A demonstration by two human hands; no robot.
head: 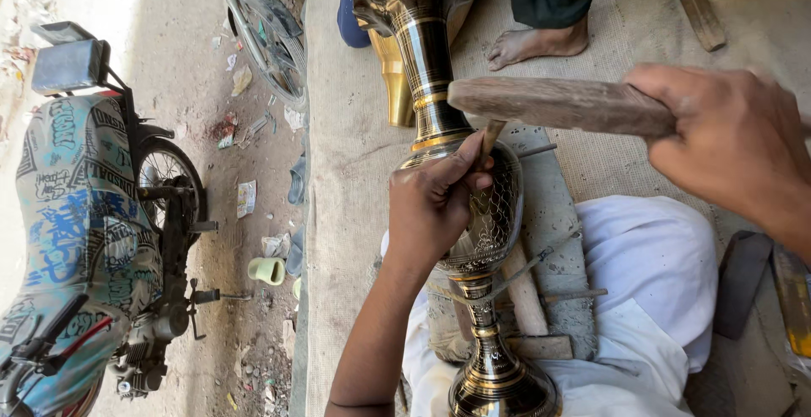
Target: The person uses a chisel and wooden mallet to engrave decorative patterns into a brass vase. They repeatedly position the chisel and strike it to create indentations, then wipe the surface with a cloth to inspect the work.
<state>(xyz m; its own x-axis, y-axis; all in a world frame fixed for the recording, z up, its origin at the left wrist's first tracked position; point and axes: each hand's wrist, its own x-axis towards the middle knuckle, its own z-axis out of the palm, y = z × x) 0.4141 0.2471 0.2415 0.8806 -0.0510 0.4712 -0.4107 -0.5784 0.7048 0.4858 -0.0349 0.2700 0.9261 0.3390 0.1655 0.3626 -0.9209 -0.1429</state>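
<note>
A tall black and gold engraved metal vase [494, 214] lies across my lap, its foot near me and its neck pointing away. My left hand [432, 201] rests on the vase's belly and pinches a small chisel [488, 140] upright against the metal. My right hand [731, 142] grips a thick wooden mallet [557, 103], held level with its end just above the chisel's top. My white-clothed knee [655, 265] lies under the vase.
A grey stone slab [553, 214] and metal rods lie under the vase on a burlap mat [351, 155]. Another person's bare foot [536, 43] stands at the top. A covered motorcycle [80, 239] is parked on the littered ground at left, beside a green cup [268, 270].
</note>
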